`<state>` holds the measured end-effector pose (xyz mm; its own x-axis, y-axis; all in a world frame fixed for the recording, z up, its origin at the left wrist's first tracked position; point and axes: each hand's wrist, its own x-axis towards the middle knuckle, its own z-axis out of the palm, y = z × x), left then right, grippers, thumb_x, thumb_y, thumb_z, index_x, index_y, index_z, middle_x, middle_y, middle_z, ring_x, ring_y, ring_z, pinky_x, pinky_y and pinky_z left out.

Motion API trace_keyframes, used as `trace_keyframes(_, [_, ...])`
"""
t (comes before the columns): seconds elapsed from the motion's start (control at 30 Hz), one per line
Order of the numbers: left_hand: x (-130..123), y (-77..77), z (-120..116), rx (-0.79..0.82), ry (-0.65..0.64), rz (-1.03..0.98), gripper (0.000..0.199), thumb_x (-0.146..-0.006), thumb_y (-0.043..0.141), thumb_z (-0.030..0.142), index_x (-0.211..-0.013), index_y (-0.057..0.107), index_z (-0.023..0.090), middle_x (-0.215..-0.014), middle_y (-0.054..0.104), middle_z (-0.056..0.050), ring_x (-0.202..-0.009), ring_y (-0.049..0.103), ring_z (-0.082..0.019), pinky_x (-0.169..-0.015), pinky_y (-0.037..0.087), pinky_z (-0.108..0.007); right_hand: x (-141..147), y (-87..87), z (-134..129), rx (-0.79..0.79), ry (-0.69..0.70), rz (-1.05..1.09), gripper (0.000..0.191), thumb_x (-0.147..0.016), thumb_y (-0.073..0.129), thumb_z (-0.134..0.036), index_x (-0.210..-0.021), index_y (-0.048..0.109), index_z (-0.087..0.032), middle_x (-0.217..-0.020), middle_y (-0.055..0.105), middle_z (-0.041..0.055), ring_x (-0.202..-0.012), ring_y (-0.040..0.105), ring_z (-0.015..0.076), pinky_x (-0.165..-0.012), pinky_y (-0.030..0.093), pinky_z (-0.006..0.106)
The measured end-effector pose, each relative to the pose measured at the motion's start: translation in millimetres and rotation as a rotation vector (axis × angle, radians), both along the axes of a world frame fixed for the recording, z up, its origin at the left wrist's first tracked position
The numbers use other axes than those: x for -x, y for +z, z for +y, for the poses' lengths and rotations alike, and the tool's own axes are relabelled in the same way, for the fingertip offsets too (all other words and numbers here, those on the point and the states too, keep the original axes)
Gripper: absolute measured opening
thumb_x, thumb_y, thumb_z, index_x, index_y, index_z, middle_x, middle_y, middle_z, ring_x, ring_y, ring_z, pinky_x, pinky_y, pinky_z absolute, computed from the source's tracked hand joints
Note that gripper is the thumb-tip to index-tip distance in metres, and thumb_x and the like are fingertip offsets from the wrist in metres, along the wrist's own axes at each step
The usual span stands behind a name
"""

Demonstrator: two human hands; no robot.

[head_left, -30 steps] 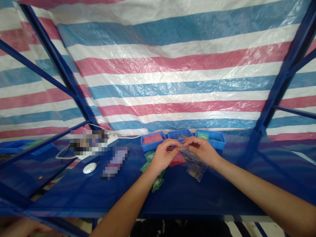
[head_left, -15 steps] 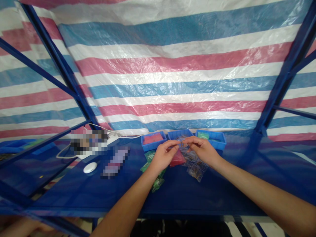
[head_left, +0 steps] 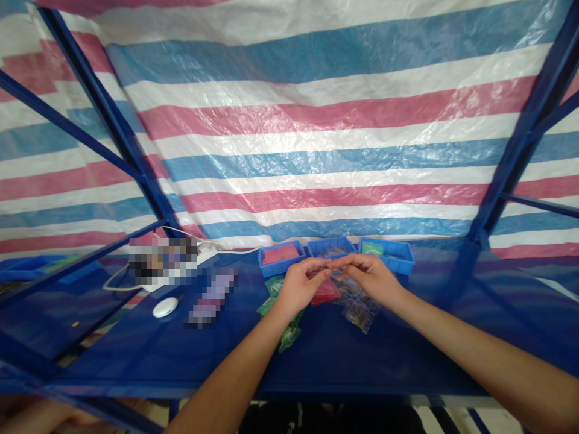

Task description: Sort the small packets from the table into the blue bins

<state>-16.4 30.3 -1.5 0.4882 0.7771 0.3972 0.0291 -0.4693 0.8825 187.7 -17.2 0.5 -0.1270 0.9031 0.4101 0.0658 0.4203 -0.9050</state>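
Fingertips almost touching, my left hand (head_left: 304, 284) and my right hand (head_left: 371, 276) meet above the middle of the blue table. Both are closed in a pinch; whatever is between the fingers is too small to make out. Beneath them lies a red bag (head_left: 324, 293). Green bags (head_left: 289, 335) lie beside and partly under my left hand. Clear bags with small dark contents (head_left: 362, 313) lie below my right hand. Behind the hands are a blue bin with red pieces (head_left: 279, 255), a middle blue bin (head_left: 331, 246) and a blue bin with green contents (head_left: 392, 255).
A white oval object (head_left: 165, 307) and a blurred-out purple item (head_left: 212, 296) lie on the left. Behind them is a white power strip (head_left: 205, 258) with cables. Blue metal posts (head_left: 520, 144) frame the striped sheet. Another person's arm shows at the lower left.
The fingertips of my hands have come closer together. My right hand has moved slightly left and down.
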Motion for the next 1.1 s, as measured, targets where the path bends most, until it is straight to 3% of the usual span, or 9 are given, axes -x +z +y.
trace_keyframes(0.13, [0.1,-5.7,7.8,0.047,0.023,-0.083,0.031,-0.086,0.075,0.039,-0.107,0.076,0.017,-0.112,0.076,-0.011,-0.098,0.072,-0.024,-0.092,0.057,-0.039,-2.3,-4.1,3.9,-0.037,-0.100,-0.023,0.021,-0.091,0.063,-0.040,-0.099,0.076,-0.025,-0.100,0.075,0.0046,-0.078,0.069,0.0207,-0.074,0.059,0.037])
trace_keyframes(0.23, [0.5,-6.4,10.5,0.002,0.070,-0.083,0.030,-0.085,0.076,0.040,-0.103,0.077,0.017,-0.113,0.075,-0.011,-0.097,0.071,-0.024,-0.089,0.058,-0.037,-4.4,-6.1,5.9,-0.081,-0.098,-0.047,0.018,-0.090,0.065,-0.038,-0.099,0.077,-0.027,-0.113,0.071,0.0060,-0.097,0.068,0.0240,-0.075,0.060,0.036])
trace_keyframes(0.37, [0.4,-5.8,11.3,0.081,0.035,-0.117,0.035,-0.084,0.077,0.041,-0.109,0.073,0.017,-0.101,0.076,-0.009,-0.090,0.071,-0.021,-0.082,0.058,-0.034,-3.2,-4.7,4.5,-0.088,-0.052,-0.076,0.017,-0.090,0.066,-0.036,-0.099,0.078,-0.027,-0.121,0.069,0.0065,-0.114,0.064,0.0265,-0.082,0.061,0.036])
trace_keyframes(0.53, [-1.7,-4.8,11.7,0.158,0.036,-0.215,0.042,-0.082,0.080,0.040,-0.113,0.067,0.015,-0.094,0.074,-0.007,-0.080,0.070,-0.017,-0.075,0.059,-0.030,1.5,-2.1,1.2,0.036,0.010,-0.068,0.024,-0.091,0.065,-0.039,-0.107,0.077,-0.027,-0.101,0.076,0.0044,-0.091,0.071,0.0227,-0.081,0.060,0.038])
trace_keyframes(0.67, [-1.4,-4.5,13.3,0.186,0.113,-0.224,0.049,-0.082,0.078,0.042,-0.121,0.063,0.018,-0.108,0.071,-0.010,-0.090,0.071,-0.020,-0.073,0.061,-0.032,0.9,-2.9,2.3,0.063,-0.032,-0.029,0.031,-0.089,0.067,-0.042,-0.115,0.074,-0.026,-0.099,0.077,0.0049,-0.089,0.072,0.0236,-0.077,0.062,0.038])
trace_keyframes(0.77, [-0.1,-5.6,15.9,0.175,0.173,-0.219,0.052,-0.083,0.077,0.044,-0.125,0.061,0.019,-0.113,0.069,-0.010,-0.090,0.071,-0.020,-0.070,0.061,-0.030,-2.9,-5.1,6.7,0.085,-0.051,0.044,0.040,-0.089,0.068,-0.041,-0.126,0.070,-0.026,-0.106,0.077,0.0064,-0.099,0.072,0.0260,-0.079,0.063,0.039])
trace_keyframes(0.93, [0.2,-6.0,18.5,0.152,0.192,-0.214,0.054,-0.083,0.076,0.045,-0.128,0.059,0.020,-0.107,0.069,-0.008,-0.086,0.070,-0.018,-0.065,0.057,-0.026,-10.8,-11.2,17.7,0.183,-0.087,0.196,0.053,-0.084,0.076,-0.038,-0.134,0.062,-0.028,-0.144,0.060,0.0071,-0.118,0.066,0.0282,-0.080,0.067,0.039])
trace_keyframes(1.1, [-0.2,-4.2,17.9,0.145,0.200,-0.192,0.050,-0.085,0.074,0.045,-0.126,0.061,0.020,-0.104,0.069,-0.007,-0.085,0.069,-0.018,-0.063,0.055,-0.025,-16.9,-16.0,25.0,0.211,-0.127,0.149,0.044,-0.084,0.076,-0.039,-0.125,0.066,-0.024,-0.138,0.062,0.0083,-0.116,0.066,0.0265,-0.079,0.067,0.037])
